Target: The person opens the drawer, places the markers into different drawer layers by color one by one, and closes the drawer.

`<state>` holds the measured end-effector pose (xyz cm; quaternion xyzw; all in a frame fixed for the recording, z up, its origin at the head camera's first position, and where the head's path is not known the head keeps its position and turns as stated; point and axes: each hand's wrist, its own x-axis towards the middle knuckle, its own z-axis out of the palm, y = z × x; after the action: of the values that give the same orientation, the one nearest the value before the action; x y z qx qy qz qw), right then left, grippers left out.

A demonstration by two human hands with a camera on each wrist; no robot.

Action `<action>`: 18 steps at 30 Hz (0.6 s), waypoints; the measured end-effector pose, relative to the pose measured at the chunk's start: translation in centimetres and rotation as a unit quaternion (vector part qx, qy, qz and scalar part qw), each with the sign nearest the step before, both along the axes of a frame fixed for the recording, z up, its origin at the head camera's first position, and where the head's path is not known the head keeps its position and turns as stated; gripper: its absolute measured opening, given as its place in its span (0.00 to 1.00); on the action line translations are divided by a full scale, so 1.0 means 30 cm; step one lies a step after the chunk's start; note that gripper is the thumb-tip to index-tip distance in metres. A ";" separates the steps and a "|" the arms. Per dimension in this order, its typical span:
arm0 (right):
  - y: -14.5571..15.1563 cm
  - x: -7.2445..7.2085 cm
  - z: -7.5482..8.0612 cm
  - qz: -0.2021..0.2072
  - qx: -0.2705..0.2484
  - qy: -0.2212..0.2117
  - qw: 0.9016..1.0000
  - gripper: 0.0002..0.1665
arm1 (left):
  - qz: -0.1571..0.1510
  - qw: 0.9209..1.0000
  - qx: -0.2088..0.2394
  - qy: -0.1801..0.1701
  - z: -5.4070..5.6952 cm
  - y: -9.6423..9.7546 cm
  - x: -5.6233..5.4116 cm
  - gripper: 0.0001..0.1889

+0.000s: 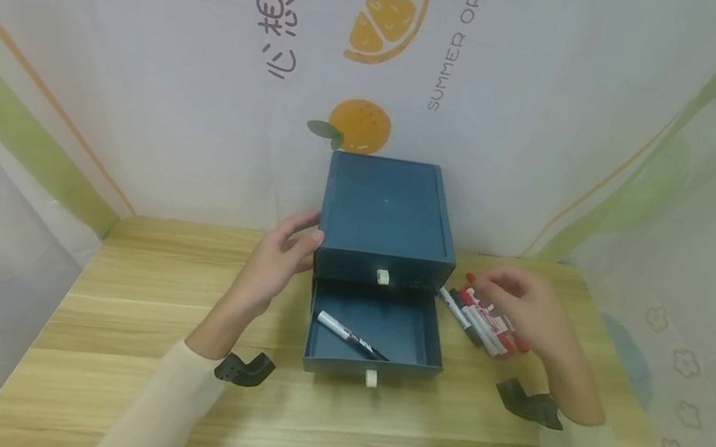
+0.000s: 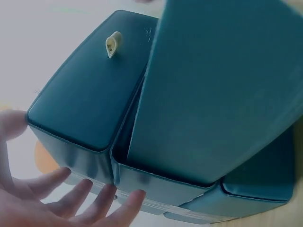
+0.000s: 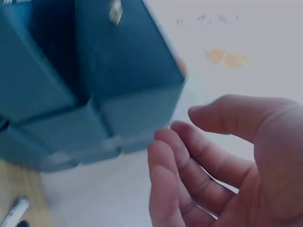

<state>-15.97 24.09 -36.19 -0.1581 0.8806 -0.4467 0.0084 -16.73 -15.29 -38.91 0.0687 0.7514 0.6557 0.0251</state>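
A printed cloth (image 1: 178,70) hangs behind the back edge of the bench (image 1: 323,445), where one blue drawer unit (image 1: 388,209) stands near the middle. It has three stacked drawers; the middle drawer (image 1: 401,328) is pulled out, with one marker (image 1: 350,335) inside. Toward the bench's back right corner lie at least five loose markers (image 1: 485,326), partly hidden by the right hand (image 1: 534,310), its grip narrow, holding nothing. The left hand (image 1: 268,268) touches the unit's left side, grip wide.
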 end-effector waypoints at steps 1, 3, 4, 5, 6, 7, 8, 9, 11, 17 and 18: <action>0.007 -0.012 -0.012 -0.013 0.007 0.002 1.000 0.12 | -0.003 1.000 0.002 0.004 -0.005 -0.001 0.004 0.33; 0.018 -0.040 -0.047 -0.034 0.015 0.000 0.999 0.14 | -0.009 1.000 0.009 0.011 -0.014 -0.004 0.012 0.32; 0.020 -0.052 -0.066 -0.042 0.014 -0.010 0.999 0.15 | -0.012 1.000 0.014 0.014 -0.019 -0.004 0.016 0.32; 0.022 -0.064 -0.088 -0.049 0.009 -0.020 0.999 0.16 | -0.013 1.000 0.017 0.017 -0.023 -0.005 0.019 0.32; 0.023 -0.075 -0.110 -0.056 0.003 -0.030 0.998 0.16 | -0.014 1.000 0.021 0.019 -0.027 -0.006 0.023 0.32; 0.025 -0.084 -0.132 -0.061 0.000 -0.037 0.997 0.17 | -0.014 0.999 0.025 0.021 -0.030 -0.006 0.026 0.32; 0.027 -0.094 -0.154 -0.065 0.000 -0.041 0.997 0.17 | -0.013 0.999 0.030 0.022 -0.032 -0.007 0.029 0.32; 0.027 -0.102 -0.175 -0.068 -0.001 -0.044 0.997 0.17 | -0.012 0.999 0.034 0.023 -0.034 -0.007 0.031 0.32; 0.030 -0.116 -0.214 -0.073 0.012 -0.039 0.996 0.16 | -0.010 0.999 0.041 0.028 -0.039 -0.008 0.035 0.31; 0.031 -0.139 -0.282 -0.087 0.056 0.009 0.995 0.13 | -0.001 0.998 0.058 0.037 -0.048 -0.008 0.043 0.30; 0.028 -0.139 -0.286 -0.089 0.058 0.018 0.994 0.12 | 0.002 0.998 0.059 0.037 -0.049 -0.007 0.046 0.30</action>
<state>-20.12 24.94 -44.78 -0.0859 0.9155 -0.3912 -0.0379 -15.37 -15.50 -40.37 0.0929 0.7119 0.6961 -0.0079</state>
